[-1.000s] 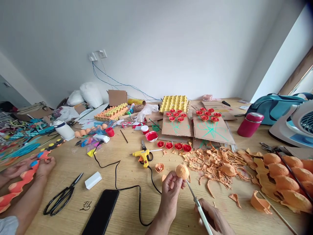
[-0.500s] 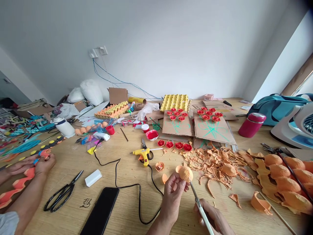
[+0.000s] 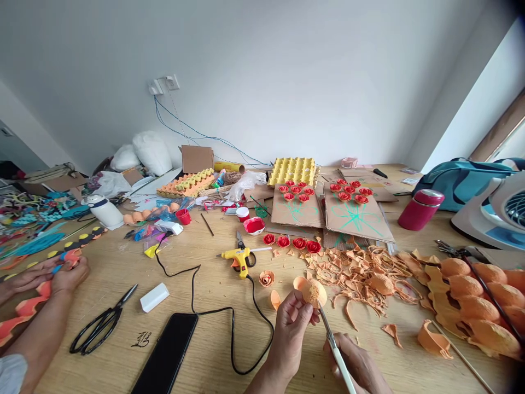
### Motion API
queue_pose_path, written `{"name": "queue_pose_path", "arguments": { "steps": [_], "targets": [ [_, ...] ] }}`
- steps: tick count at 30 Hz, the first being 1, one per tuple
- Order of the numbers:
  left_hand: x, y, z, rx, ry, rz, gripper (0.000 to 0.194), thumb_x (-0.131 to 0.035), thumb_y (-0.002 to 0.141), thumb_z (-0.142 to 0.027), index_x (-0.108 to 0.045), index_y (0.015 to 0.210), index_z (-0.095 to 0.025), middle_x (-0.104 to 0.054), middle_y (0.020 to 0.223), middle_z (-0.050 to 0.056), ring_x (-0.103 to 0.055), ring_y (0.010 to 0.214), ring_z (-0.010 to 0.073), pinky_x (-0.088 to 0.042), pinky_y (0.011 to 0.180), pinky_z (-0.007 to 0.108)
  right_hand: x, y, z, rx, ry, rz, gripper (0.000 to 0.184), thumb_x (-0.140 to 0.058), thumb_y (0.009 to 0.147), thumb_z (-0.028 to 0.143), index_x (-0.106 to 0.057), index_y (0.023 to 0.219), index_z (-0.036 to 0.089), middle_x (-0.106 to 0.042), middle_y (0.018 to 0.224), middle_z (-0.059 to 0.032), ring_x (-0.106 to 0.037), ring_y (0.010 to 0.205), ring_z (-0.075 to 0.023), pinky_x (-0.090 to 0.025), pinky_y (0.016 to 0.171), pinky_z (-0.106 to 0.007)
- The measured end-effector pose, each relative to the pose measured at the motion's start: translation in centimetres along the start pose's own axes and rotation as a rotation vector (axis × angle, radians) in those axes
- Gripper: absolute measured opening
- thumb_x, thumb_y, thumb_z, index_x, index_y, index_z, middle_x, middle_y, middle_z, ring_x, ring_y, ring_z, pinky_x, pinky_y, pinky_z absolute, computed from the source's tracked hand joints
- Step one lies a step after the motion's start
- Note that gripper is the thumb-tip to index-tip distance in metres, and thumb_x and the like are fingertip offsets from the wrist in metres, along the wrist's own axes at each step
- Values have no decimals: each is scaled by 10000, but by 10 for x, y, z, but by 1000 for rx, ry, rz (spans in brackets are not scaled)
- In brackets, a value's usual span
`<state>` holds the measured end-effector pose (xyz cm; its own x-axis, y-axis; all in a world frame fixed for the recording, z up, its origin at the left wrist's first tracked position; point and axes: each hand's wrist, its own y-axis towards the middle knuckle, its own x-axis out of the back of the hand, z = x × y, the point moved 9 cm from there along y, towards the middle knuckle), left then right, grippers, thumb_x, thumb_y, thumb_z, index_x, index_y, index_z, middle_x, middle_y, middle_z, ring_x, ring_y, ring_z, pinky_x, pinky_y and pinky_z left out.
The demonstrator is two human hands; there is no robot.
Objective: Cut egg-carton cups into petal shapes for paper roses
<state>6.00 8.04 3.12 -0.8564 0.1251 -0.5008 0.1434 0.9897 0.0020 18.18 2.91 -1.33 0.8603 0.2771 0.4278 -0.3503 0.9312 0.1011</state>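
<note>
Between the thumb and fingers of my left hand (image 3: 292, 331) is an orange egg-carton cup (image 3: 315, 293), its rough base facing up. My right hand (image 3: 353, 361) is closed around white-handled scissors (image 3: 337, 350), whose blades touch the cup's lower edge. Part of the grip is hidden behind the handle. Just left of the cup lie a loose orange petal piece (image 3: 274, 299) and an unpainted orange paper rose (image 3: 267, 278). Orange carton scraps (image 3: 356, 276) are heaped beyond my hands to the right.
A yellow glue gun (image 3: 240, 259) trails a black cord. Black scissors (image 3: 102, 323) and a phone (image 3: 166, 353) lie to the left. Another person's hands (image 3: 68, 273) hold a painted carton strip at far left. Red roses (image 3: 299, 243) and an orange egg tray (image 3: 476, 306) are also here.
The cup has turned slightly in my left hand, and the scissors still rest against its edge. The whole view has shifted a little.
</note>
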Motion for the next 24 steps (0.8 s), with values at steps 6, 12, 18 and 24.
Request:
{"name": "queue_pose_path", "arguments": {
  "steps": [6, 12, 18, 24],
  "targets": [
    [-9, -3, -3, 12, -49, 39, 229, -713, 851, -349, -617, 804, -146, -577, 731, -7, -469, 672, 96, -405, 673, 233, 2, -2, -2, 23, 12, -10, 301, -487, 941, 518, -584, 918, 234, -596, 834, -47, -542, 815, -232, -468, 758, -332],
    [-13, -6, 2, 73, -143, 33, 234, -736, 832, -346, -624, 787, -146, -576, 733, -1, -469, 677, 95, -408, 666, 225, 5, 0, 4, 55, -35, -18, 312, -470, 951, 517, -576, 885, 231, -622, 837, -53, -557, 812, -233, -473, 750, -332],
    [-13, -8, 12, 139, -265, 23, 214, -748, 829, -324, -638, 828, -141, -572, 762, 5, -481, 693, 86, -410, 672, 216, 7, -3, 8, 95, -45, -55, 320, -452, 964, 512, -561, 845, 236, -591, 781, -33, -552, 762, -218, -471, 697, -309],
    [-15, -9, 13, 154, -260, 7, 254, -762, 810, -365, -638, 890, -158, -584, 805, 8, -486, 685, 84, -418, 664, 217, 7, -2, 7, 106, -32, -70, 350, -442, 965, 529, -540, 809, 232, -569, 754, -26, -534, 721, -204, -457, 650, -293]
  ]
}}
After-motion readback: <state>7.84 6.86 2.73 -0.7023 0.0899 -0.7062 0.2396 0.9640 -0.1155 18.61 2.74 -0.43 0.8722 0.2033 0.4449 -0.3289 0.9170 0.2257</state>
